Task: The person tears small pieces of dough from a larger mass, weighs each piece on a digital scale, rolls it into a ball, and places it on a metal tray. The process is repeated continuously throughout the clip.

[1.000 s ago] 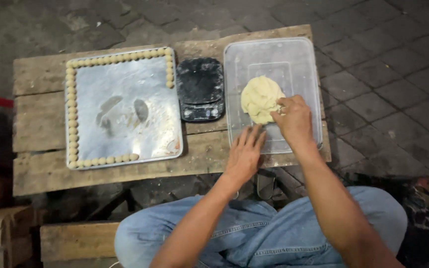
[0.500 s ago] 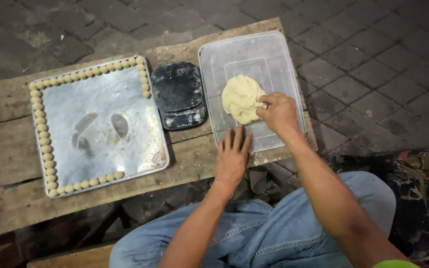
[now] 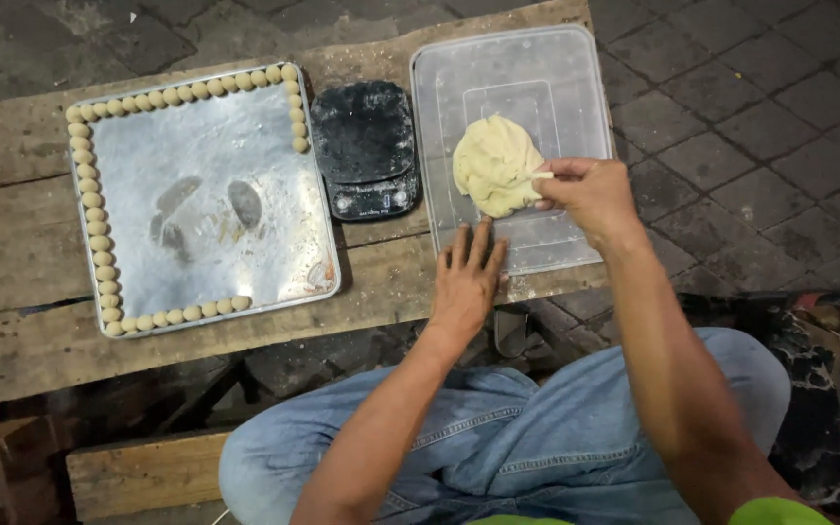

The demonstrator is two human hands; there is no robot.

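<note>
Nearest, two forearms reach out over a pair of blue-jeaned knees. One left hand (image 3: 466, 282) lies flat at the near edge of the worktop (image 3: 21, 282), fingers spread apart, their tips touching the near rim of the one clear plastic tub (image 3: 576, 87). One right hand (image 3: 590, 194) sits just beyond, over the tub, its fingers pinched together on a small strip at the right edge of the single lump of pale dough (image 3: 496, 165). The dough lies inside the tub, near its middle, toward the worktop's right end.

One black kitchen scale (image 3: 365, 146) stands between tub and tray. One steel tray (image 3: 216, 204) takes the left half; small dough balls (image 3: 92, 228) line its left, far and near sides and the top of its right side, roughly forty-five, too small to count surely. The dark smudges on the tray are hard to make out. The worktop's left end runs out of view, and the right hand covers part of the tub floor.

Against half a second ago, the left hand has stayed planted; the right hand has drawn slightly away from the lump toward the right, pulling the strip out.
</note>
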